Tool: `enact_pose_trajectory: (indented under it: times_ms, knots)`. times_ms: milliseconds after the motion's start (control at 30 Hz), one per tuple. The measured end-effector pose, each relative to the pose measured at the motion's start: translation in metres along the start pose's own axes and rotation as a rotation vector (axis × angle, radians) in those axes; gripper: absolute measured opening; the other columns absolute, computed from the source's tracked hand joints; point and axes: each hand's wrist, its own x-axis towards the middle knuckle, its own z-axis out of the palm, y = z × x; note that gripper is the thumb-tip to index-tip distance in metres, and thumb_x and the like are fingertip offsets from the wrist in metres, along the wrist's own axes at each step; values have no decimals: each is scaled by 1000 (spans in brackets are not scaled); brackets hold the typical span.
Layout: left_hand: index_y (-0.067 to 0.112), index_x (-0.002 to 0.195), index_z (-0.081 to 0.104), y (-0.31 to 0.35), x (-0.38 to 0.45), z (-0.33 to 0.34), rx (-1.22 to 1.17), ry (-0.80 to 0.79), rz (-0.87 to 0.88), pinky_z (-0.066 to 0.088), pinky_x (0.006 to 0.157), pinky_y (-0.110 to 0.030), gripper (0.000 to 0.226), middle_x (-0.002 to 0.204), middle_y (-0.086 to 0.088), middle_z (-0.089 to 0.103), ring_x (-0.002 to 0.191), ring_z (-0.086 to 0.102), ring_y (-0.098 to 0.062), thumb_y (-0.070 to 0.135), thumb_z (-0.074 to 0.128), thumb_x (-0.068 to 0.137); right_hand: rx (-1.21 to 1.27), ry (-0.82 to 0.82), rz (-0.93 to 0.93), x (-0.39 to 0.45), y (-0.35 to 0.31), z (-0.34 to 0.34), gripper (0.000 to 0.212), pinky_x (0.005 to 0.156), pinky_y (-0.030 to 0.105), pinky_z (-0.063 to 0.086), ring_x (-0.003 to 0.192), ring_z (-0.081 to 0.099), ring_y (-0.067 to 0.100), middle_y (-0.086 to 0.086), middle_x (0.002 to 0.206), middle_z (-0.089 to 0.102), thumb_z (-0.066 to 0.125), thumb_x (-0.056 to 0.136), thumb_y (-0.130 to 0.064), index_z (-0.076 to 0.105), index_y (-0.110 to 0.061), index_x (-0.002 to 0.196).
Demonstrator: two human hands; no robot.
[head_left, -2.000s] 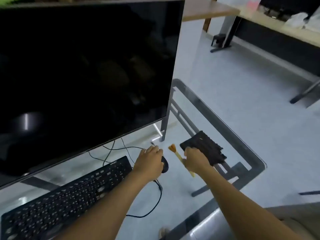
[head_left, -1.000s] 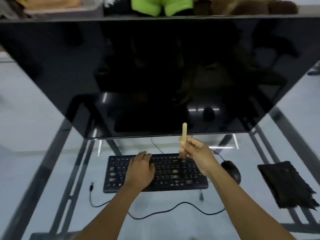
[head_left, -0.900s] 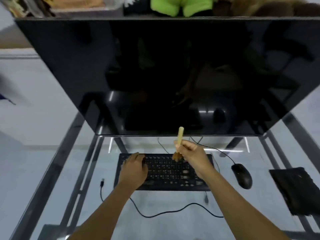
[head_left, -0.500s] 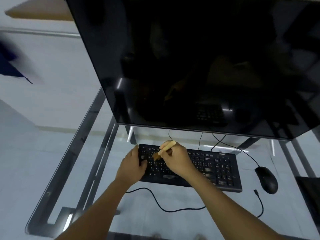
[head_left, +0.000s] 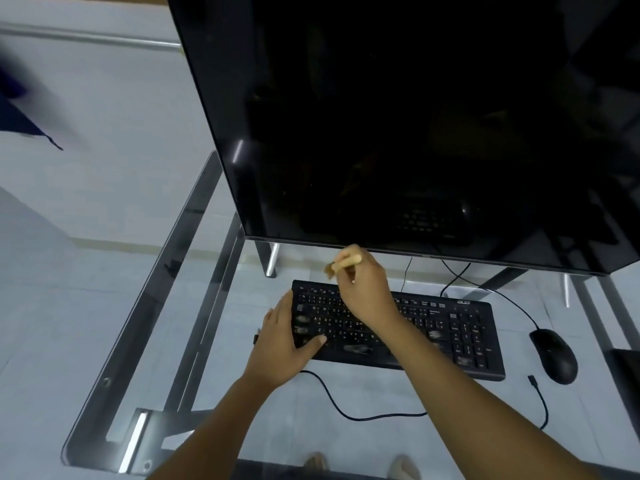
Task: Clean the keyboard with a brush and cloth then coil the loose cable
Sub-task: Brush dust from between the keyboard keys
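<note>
Two hands at work over one keyboard; items as follows.

- Keyboard (head_left: 433, 327): black, full-size, lying flat on the glass surface (head_left: 138, 341) just in front of the monitor's lower edge, its long side running left to right and angled slightly down toward the right.
- Right hand (head_left: 367, 289): raised over the upper left part of the keyboard, fingers closed around the brush.
- Brush (head_left: 344, 262): pale wooden handle pinched in the right hand, lying nearly level; brownish bristles point left, blurred, above the keyboard's far edge. Whether the bristles touch the keys cannot be told.
- Left hand (head_left: 284, 344): open and flat, holding nothing, fingers laid along the keyboard's left end with the thumb resting on the lower left keys.
- Cable (head_left: 346, 410): black, loose, lying uncoiled on the surface in front of the keyboard, curving from under the left hand toward the right forearm; a second stretch with a free plug end (head_left: 532, 379) lies near the keyboard's right front corner.
- Mouse (head_left: 554, 355): black, on the surface just right of the keyboard, its own cord running back under the monitor.
- Monitor (head_left: 415, 116): large, dark screen, switched off, standing behind the keyboard.
- Cloth (head_left: 628, 382): dark, only an edge visible at the right border, beyond the mouse.
</note>
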Motion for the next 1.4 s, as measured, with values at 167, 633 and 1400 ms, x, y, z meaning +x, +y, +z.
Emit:
enact_pose_trajectory:
  times_ms: [167,633,1400]
  knots:
    - [18,142,34,-4,2,0,-40,100,-108,40,99,-24,53,129,15,45,117,45,-2,29,52,94,-133,-109,-29,6,-5,14,13,71,37,53,83,61,23,10,105,59,45,97,-13,56,-9,102]
    - [16,143,35,9,5,0,-346,136,-409,39,96,-28,45,136,-5,53,118,51,-20,28,39,99,-4,-93,73,-46,9,3,10,61,13,46,68,59,0,-1,92,64,52,94,-9,60,-14,91]
    - [15,140,39,14,-6,1,-306,158,-438,42,102,-41,43,125,-7,58,116,54,-27,28,37,100,20,-168,77,-76,-28,23,9,69,19,54,72,62,7,-1,93,62,57,91,-19,62,-15,85]
